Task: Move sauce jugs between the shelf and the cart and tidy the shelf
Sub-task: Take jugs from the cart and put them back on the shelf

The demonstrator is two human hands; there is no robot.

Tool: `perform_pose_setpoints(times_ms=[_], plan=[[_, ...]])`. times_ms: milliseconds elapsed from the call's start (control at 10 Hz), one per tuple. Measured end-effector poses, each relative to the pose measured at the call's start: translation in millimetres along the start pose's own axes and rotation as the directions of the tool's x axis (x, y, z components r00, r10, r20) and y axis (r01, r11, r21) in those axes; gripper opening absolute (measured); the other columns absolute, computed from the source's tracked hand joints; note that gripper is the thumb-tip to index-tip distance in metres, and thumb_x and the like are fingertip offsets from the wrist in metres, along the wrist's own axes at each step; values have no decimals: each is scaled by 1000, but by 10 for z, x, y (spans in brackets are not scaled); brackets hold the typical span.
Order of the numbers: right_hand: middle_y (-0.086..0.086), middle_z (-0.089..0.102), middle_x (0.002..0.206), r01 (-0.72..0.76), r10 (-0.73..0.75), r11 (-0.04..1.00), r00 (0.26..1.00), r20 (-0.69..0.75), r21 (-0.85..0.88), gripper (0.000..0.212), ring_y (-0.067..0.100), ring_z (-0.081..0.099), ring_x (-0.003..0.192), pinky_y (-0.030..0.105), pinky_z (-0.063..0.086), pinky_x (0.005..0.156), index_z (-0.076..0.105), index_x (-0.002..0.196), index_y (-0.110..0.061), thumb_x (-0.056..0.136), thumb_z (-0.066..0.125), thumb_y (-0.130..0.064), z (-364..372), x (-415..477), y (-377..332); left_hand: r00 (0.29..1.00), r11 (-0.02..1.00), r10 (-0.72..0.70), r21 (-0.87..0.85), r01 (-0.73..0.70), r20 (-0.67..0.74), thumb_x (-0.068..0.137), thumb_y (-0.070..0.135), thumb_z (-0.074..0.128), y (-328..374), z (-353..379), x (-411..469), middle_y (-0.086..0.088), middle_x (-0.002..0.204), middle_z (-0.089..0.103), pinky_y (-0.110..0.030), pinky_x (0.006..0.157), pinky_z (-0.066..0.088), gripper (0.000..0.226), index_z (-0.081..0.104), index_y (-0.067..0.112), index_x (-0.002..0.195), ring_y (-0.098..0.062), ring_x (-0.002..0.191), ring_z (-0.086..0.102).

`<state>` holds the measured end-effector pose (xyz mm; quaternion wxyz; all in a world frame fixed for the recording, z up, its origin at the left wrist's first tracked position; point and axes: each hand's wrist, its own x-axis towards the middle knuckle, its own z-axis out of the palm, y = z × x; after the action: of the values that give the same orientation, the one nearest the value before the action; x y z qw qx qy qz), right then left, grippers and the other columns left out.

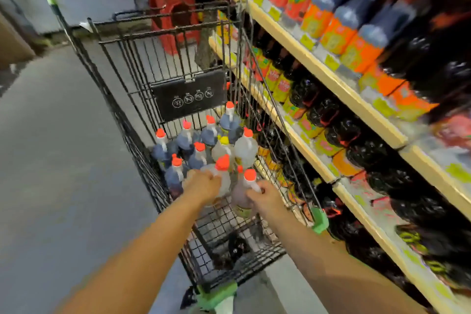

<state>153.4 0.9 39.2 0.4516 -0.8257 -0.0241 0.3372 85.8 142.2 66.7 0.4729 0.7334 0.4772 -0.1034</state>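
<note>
Head view: both my hands down in the cart.
Left hand: clenched on pale jug, neck at 12 o'clock.
Right hand: gripping dark jug, upright, at 10 o'clock.

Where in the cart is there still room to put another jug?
The bare wire floor at the near end, below both hands, is free. The far half is crowded with red-capped jugs up to the black sign panel. The shelves look full.
</note>
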Motion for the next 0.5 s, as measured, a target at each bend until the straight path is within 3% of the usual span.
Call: perform_pose_setpoints(times_ms=[100, 200, 300, 400, 500], plan=[[0, 42, 64, 54, -40, 994, 988, -148, 92, 30, 13, 38, 60, 21, 33, 53, 42, 64, -16, 85, 57, -1, -229, -464, -72, 976, 976, 213, 40, -215, 31, 91, 27, 46, 358, -192, -434, -10, 92, 47, -32, 81, 39, 27, 48, 19, 66, -18, 88, 39], [3, 44, 69, 119, -60, 979, 946, -318, 168, 23, 19, 41, 66, 30, 33, 65, 44, 69, -13, 85, 60, -9, -505, -907, -88, 907, 908, 419, 0, -420, 49, 92, 29, 46, 716, -253, -857, -9, 85, 51, -33, 77, 41, 24, 53, 13, 75, -21, 83, 45], [12, 38, 73, 174, -72, 968, 882, -466, 180, 21, 20, 36, 70, 32, 26, 66, 40, 73, -8, 85, 58, -12, -777, -1349, -30, 813, 817, 577, -55, -574, 85, 94, 30, 42, 994, -144, -1212, -10, 67, 42, -30, 57, 30, 35, 45, 8, 68, -22, 63, 39], [13, 40, 70, 191, -27, 961, 787, -616, 202, 14, 20, 38, 68, 31, 28, 62, 45, 72, -9, 80, 57, -11, -1061, -1796, 137, 751, 775, 629, -79, -628, 201, 94, 31, 40, 1204, 117, -1686, -3, 63, 41, -33, 59, 36, 31, 47, 14, 70, -23, 72, 43], [11, 42, 69, 210, 28, 947, 698, -715, 242, 12, 17, 39, 66, 30, 30, 61, 49, 72, -9, 79, 59, -8, -1337, -2271, 386, 691, 752, 657, -201, -627, 301, 90, 33, 42, 1279, 467, -2116, 5, 69, 46, -34, 73, 43, 27, 46, 25, 64, -23, 86, 46]])
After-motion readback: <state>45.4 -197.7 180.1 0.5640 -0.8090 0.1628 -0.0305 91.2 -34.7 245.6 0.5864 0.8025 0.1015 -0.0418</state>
